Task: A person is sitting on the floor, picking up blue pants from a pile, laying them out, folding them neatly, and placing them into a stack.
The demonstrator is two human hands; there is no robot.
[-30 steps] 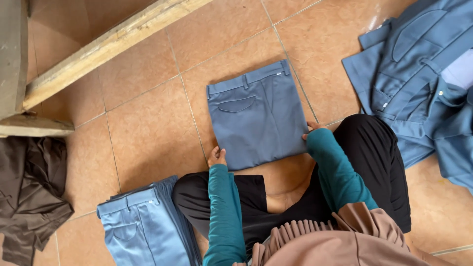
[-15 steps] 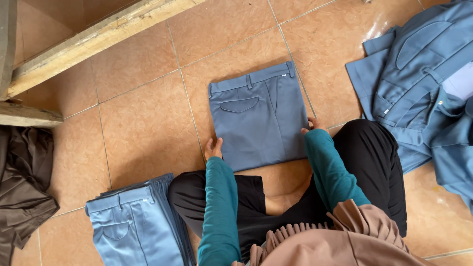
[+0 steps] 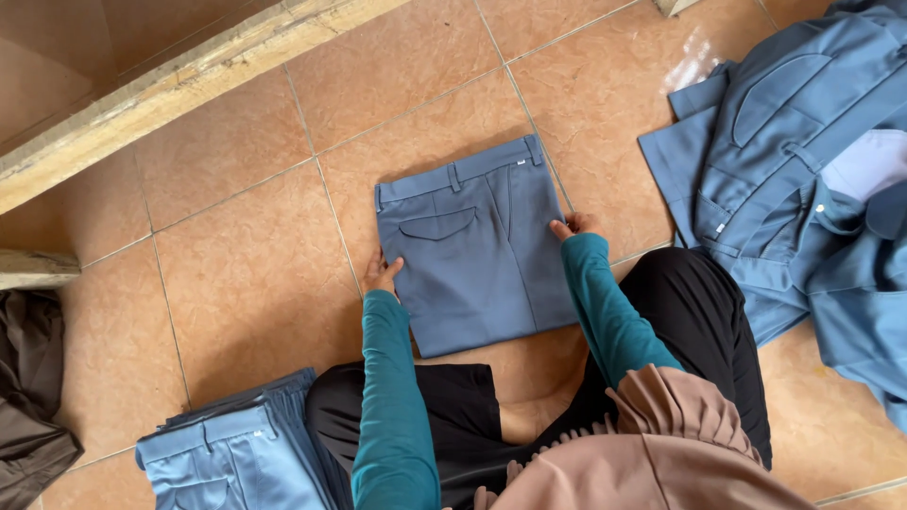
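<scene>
Head view: your left hand (image 3: 381,274) and right hand (image 3: 573,227) rest flat, fingers spread open and gripping nothing, on the two side edges of the slate-blue folded cotton trousers (image 3: 472,241), which lie square on the terracotta tiled floor (image 3: 236,255) before your knees. The fold looks complete; only setting it aside appears left. A stack of lighter blue folded trousers (image 3: 231,453) sits by your left knee; unfolded blue uniform jackets (image 3: 803,189) lie to the right. A wooden beam (image 3: 170,94) and dark brown cloth (image 3: 33,397) border the floor.
</scene>
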